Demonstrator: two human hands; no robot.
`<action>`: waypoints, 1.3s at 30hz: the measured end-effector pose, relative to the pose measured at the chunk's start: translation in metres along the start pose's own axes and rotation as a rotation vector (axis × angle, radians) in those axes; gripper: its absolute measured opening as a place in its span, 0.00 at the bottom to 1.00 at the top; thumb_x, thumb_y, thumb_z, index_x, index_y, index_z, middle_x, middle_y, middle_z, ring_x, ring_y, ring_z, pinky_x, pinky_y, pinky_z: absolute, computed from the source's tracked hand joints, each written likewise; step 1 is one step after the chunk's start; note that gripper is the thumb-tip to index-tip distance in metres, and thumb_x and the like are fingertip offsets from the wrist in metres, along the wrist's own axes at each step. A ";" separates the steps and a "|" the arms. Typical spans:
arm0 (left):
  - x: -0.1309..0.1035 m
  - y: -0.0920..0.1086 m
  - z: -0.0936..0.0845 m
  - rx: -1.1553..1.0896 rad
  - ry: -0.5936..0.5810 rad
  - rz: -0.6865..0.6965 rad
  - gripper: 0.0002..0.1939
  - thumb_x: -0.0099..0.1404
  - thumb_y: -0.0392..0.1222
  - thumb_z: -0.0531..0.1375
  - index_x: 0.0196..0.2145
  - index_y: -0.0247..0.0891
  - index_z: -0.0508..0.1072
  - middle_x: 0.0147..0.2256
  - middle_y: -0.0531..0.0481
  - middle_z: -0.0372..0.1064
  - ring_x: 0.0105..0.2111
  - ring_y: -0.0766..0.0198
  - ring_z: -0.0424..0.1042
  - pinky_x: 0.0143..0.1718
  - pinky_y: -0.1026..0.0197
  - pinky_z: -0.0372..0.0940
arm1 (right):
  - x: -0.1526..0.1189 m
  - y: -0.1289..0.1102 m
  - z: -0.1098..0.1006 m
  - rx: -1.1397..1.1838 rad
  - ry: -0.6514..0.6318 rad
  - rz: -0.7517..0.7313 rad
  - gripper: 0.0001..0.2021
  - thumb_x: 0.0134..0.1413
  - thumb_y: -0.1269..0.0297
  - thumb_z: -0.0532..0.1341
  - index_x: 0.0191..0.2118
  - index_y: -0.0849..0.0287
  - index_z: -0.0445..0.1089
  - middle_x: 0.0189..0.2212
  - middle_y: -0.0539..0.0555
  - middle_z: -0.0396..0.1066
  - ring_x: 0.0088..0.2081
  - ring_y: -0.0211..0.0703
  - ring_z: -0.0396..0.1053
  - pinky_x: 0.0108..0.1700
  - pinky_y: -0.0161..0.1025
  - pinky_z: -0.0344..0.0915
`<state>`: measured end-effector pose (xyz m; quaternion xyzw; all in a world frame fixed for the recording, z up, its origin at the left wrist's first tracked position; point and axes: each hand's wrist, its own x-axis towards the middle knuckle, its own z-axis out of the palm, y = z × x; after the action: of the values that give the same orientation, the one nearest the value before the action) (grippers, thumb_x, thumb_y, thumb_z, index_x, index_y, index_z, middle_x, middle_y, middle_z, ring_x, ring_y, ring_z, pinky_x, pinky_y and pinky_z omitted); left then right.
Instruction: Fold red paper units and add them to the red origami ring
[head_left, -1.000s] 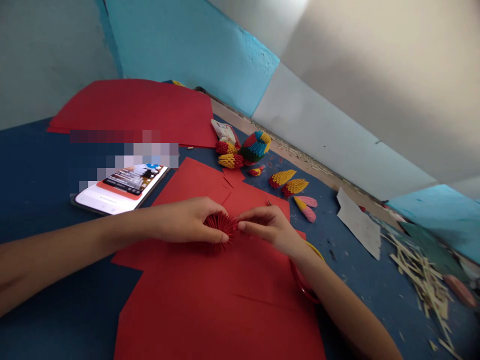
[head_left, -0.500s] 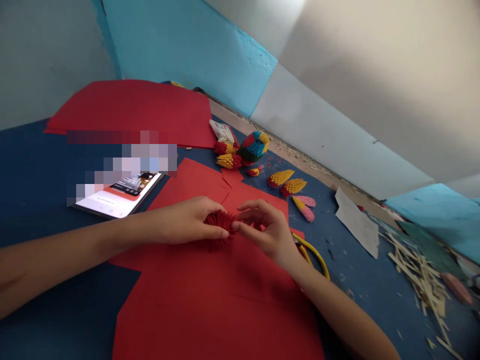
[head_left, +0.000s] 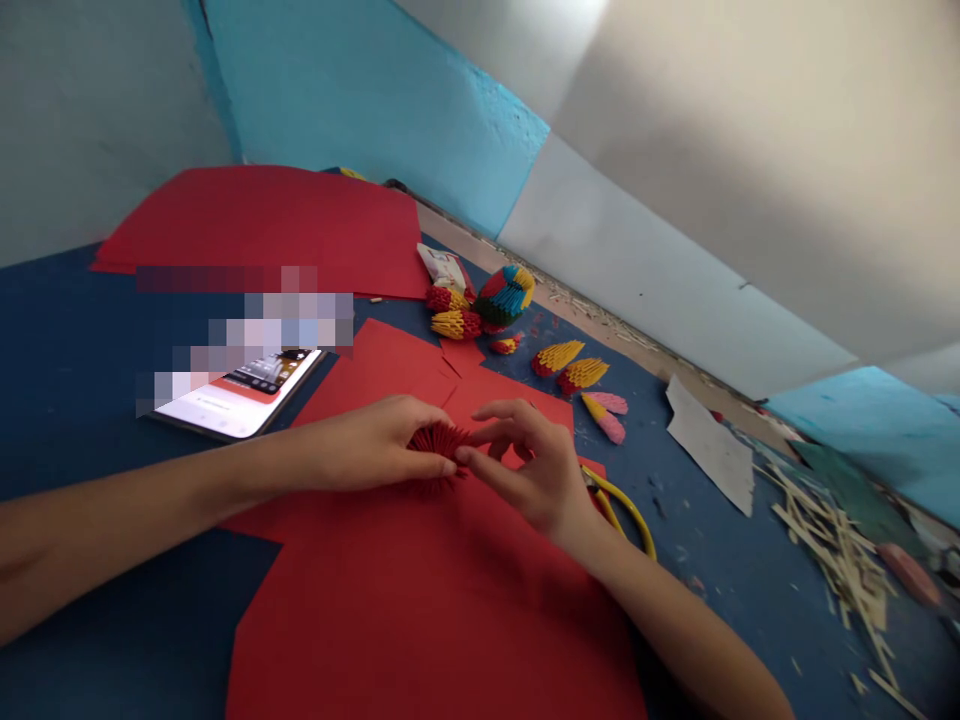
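Red spiky round paper piece looking part-built, remainder unclear; left hand pinching it, right hand curling fingers at right edge, hold unclear.

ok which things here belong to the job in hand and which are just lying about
Likely in use:
red spiky piece in the left hand, right hand at its edge
perhaps the red sheets beneath

Likely lying about:
phone
yellow-handled tool
yellow-and-red pieces
pale strips
grey scrap
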<state>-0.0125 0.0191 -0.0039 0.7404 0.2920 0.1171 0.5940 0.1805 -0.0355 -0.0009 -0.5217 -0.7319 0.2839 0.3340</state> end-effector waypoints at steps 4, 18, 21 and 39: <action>0.001 0.005 -0.006 -0.061 0.043 -0.027 0.10 0.58 0.42 0.62 0.36 0.34 0.73 0.36 0.47 0.77 0.38 0.57 0.75 0.37 0.61 0.67 | 0.005 0.001 -0.003 0.005 0.012 0.027 0.12 0.51 0.62 0.65 0.40 0.56 0.65 0.30 0.50 0.77 0.23 0.33 0.68 0.25 0.32 0.58; 0.005 0.003 -0.010 -0.155 0.184 -0.117 0.17 0.62 0.50 0.56 0.42 0.36 0.72 0.43 0.46 0.74 0.46 0.54 0.71 0.45 0.58 0.65 | 0.018 0.023 -0.001 0.216 0.081 0.112 0.09 0.50 0.58 0.65 0.33 0.58 0.69 0.30 0.51 0.74 0.31 0.37 0.71 0.29 0.33 0.62; 0.005 0.001 -0.009 -0.405 0.179 -0.197 0.20 0.65 0.54 0.53 0.45 0.37 0.71 0.46 0.44 0.73 0.49 0.55 0.70 0.45 0.59 0.65 | 0.024 0.028 -0.001 0.415 0.061 0.180 0.13 0.46 0.57 0.67 0.34 0.58 0.68 0.31 0.50 0.73 0.32 0.37 0.72 0.33 0.34 0.66; 0.014 -0.018 -0.014 -0.266 0.195 -0.164 0.22 0.58 0.49 0.63 0.47 0.34 0.71 0.48 0.41 0.71 0.48 0.55 0.70 0.43 0.60 0.66 | 0.059 0.054 -0.020 -0.092 -0.083 -0.075 0.07 0.53 0.65 0.59 0.35 0.62 0.72 0.33 0.54 0.75 0.34 0.38 0.71 0.36 0.35 0.64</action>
<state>-0.0140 0.0406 -0.0193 0.6144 0.3893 0.1771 0.6631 0.2131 0.0382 -0.0181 -0.4964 -0.7765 0.2587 0.2893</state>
